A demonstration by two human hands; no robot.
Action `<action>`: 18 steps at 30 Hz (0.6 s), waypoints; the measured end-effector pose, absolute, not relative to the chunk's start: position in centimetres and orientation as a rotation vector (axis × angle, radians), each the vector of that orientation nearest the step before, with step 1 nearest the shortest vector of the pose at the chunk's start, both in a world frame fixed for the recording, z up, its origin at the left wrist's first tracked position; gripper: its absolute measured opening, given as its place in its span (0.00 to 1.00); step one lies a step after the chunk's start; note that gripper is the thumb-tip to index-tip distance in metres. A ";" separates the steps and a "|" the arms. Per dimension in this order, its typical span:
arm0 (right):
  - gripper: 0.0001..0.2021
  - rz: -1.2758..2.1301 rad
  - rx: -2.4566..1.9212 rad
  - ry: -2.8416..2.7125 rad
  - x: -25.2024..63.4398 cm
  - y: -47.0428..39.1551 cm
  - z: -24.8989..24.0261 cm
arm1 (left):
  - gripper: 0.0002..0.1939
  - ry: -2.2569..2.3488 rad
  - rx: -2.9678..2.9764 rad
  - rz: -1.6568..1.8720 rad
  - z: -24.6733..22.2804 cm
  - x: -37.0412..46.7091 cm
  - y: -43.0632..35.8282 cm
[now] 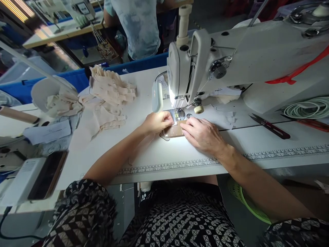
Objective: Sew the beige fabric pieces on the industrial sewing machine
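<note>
At the sewing machine point(183, 75), my left hand point(159, 121) is closed in a pinch, its fingertips at the edge of a small pale fabric piece point(175, 124) just in front of the presser foot point(177, 115). My right hand point(204, 133) has its fingers bent and pressed on a tan-brown flat piece point(173, 131) with small light marks, whose material I cannot make out. This piece lies on the white table between both hands, below the needle area. The machine's lamp lights the spot brightly. My fingers partly hide both pieces.
Stacked beige fabric pieces point(110, 91) lie to the left. Thread snips point(271, 127) and a coil of pale green cord point(308, 108) are on the right. A printed ruler point(180, 166) runs along the front edge. A phone point(47, 175) rests far left; a person point(137, 27) sits beyond.
</note>
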State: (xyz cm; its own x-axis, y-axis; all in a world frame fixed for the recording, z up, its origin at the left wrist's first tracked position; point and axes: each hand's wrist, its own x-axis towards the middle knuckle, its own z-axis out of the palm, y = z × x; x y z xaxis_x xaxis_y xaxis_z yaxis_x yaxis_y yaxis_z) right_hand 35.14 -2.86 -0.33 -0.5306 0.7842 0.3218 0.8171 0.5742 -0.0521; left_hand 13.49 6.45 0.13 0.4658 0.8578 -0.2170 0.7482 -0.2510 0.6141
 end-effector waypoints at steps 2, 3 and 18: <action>0.19 -0.131 -1.302 -2.500 35.1 -2.8 -0.6 | 0.07 1.319 2.035 0.218 0.1 13.5 6.6; 0.20 -0.128 -1.296 -2.505 35.0 -2.8 -0.7 | 0.07 1.309 2.029 0.224 0.1 13.4 6.6; 0.18 -0.421 -1.316 -2.622 33.1 -2.8 -0.9 | 0.05 1.115 2.388 0.276 0.4 13.0 7.2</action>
State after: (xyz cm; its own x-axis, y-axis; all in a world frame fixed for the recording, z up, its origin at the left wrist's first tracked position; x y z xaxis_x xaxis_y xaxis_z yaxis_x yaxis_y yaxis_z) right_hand 33.14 -2.79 -0.92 -0.5929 0.7543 0.2819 0.8046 0.5688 0.1705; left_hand 12.99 7.24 0.43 0.6461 0.7629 -0.0221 0.6645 -0.5480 0.5081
